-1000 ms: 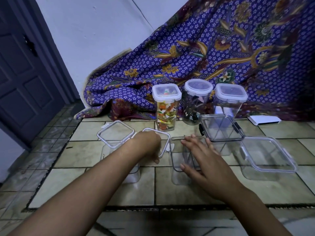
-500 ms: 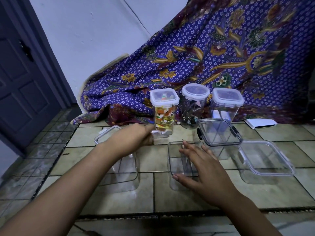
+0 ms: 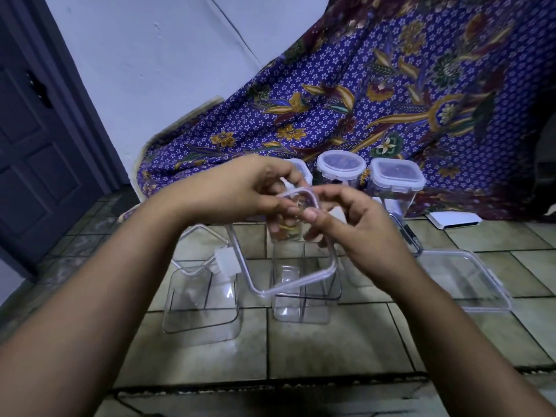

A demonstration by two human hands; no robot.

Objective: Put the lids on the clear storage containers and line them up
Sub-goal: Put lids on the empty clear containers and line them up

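A clear square lid (image 3: 288, 260) with white latch flaps hangs tilted in the air between my hands. My left hand (image 3: 240, 191) grips its far edge and my right hand (image 3: 355, 224) pinches that same edge from the right. Below the lid stands an open clear container (image 3: 304, 299) on the tiled floor. Another open clear container (image 3: 203, 299) stands to its left, with a second lid (image 3: 204, 236) leaning at its back rim. Three lidded containers stand by the cloth: one half hidden behind my hands (image 3: 302, 173), a round one (image 3: 341, 171) and a square one (image 3: 397, 183).
A wide, low clear container (image 3: 469, 281) lies at the right, with a dark-latched container (image 3: 410, 239) partly hidden behind my right hand. A white flat box (image 3: 454, 221) sits by the patterned blue cloth (image 3: 391, 100). A dark door (image 3: 36, 152) is at the left.
My left hand has lifted the clear lid off the floor and brought it up over the middle container. My right hand left the container's rim and took hold of the lid too.
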